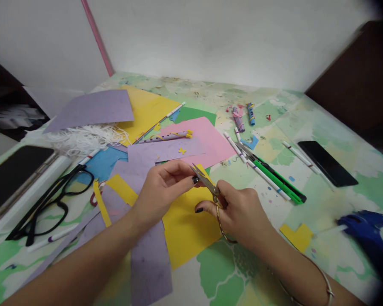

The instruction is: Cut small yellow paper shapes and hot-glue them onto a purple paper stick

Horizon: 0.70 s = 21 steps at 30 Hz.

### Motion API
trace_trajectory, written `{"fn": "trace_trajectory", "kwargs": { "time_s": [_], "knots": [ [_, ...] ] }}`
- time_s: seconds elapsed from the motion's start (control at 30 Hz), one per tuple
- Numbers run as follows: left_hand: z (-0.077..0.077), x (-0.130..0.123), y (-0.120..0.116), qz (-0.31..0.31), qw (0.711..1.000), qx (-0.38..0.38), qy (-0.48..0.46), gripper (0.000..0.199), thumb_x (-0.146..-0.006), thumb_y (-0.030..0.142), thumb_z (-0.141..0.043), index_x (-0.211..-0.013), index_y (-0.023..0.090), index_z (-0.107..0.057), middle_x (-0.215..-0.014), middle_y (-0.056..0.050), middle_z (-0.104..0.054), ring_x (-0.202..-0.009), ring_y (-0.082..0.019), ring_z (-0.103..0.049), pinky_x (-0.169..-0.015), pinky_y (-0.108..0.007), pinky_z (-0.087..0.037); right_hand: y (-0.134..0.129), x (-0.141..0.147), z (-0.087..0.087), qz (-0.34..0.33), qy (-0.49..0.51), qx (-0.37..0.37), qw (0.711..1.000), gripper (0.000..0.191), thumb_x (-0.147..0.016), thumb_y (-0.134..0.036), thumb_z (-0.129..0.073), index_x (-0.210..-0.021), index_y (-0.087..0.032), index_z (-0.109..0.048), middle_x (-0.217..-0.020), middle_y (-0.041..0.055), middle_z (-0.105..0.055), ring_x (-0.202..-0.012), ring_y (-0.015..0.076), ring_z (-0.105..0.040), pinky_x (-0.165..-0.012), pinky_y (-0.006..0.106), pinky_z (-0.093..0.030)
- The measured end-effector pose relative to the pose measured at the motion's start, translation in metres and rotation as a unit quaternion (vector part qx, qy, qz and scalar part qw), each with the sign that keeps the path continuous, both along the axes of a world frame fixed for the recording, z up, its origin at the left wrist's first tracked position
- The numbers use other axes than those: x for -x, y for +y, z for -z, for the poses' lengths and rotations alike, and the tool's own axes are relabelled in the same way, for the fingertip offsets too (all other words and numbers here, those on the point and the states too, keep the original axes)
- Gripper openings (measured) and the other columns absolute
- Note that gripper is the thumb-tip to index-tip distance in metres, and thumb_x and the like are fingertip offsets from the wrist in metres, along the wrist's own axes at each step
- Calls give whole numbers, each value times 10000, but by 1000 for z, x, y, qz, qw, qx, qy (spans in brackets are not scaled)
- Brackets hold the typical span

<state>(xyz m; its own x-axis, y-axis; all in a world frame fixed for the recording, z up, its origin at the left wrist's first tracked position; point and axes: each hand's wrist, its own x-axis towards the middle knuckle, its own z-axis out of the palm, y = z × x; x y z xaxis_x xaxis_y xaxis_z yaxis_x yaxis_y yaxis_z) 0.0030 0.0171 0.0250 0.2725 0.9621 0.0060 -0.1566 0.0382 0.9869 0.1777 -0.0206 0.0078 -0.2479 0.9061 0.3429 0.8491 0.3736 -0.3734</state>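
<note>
A pair of scissors (207, 183) with gold-coloured handles is gripped in my right hand (242, 212). Its slightly parted blades point up and left, close to the fingertips of my left hand (166, 187). The thumb and fingers of that hand are pinched together; what lies between them is too small or hidden to make out, though yellow shows beside the blades. Below both hands lies a yellow sheet (188, 229), partly over purple paper (150, 263). A tiny yellow butterfly-shaped cutout (181, 150) rests on a purple strip just beyond.
Black glasses (64, 193), white string (86, 138) and a blue sheet (107, 163) are on the left. Farther back lies pink paper (207, 136). To the right are a green cutter (277, 180), several white pens, a phone (327, 163) and a blue glue gun (364, 225).
</note>
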Motion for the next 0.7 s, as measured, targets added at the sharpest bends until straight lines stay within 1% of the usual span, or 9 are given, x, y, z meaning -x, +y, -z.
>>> {"fn": "trace_trajectory", "kwargs": {
  "time_s": [0.3,0.7],
  "knots": [
    [0,0,0,-5,1000,-6,8,61,-753,131,-681,-750,180,-717,-769,-9,-694,-754,-141,-651,-729,-231,-517,0,-1,0,-3,-2,6,1000,603,-845,-733,-348,-641,-180,-474,-419,-39,-455,-357,87,-364,-428,239,-191],
    [3,1,1,2,1000,-19,-10,88,-775,99,-660,-767,174,-706,-776,15,-695,-752,-91,-652,-730,-166,-518,2,-1,1,3,-13,-17,1000,604,-853,-724,-347,-623,-179,-471,-403,-40,-452,-332,92,-394,-419,237,-183]
  ]
}}
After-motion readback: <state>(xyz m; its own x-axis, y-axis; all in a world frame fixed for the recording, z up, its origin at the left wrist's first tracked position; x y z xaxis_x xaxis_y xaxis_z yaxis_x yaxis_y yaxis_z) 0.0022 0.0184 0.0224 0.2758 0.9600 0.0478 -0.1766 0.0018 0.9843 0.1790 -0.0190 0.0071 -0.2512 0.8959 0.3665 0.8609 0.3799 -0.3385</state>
